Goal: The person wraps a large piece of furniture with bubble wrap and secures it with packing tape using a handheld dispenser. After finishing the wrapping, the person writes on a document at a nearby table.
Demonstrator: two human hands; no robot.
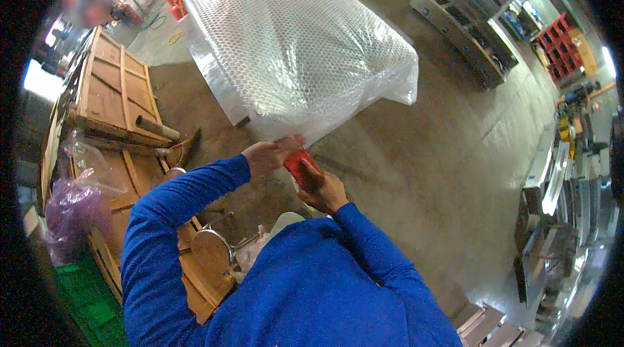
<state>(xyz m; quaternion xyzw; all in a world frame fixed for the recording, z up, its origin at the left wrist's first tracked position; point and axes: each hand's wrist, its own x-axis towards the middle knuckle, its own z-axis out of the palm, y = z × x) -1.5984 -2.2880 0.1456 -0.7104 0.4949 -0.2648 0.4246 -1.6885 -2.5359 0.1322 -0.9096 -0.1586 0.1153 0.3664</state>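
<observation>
A large box-like piece with a shiny metal side (218, 80) is draped in clear bubble wrap (312, 41), which hangs loose at its near right corner. At the near end of the wrap, my right hand (327, 192) is closed around a red hand-held thing (301, 166); its exact kind is hard to make out. My left hand (270, 154) reaches across from the left, its fingers just above the top of the red thing and close to the wrap's near edge. Those fingers are blurred, so whether they pinch anything cannot be told.
Wooden crates (117, 80) stand on the left, beside a purple plastic bag (77, 217) and a green crate (91, 301). Close by my left arm is a round stool (211, 253). A long metal cabinet (461, 35) lies at the far right, with red racks (559, 51) beyond.
</observation>
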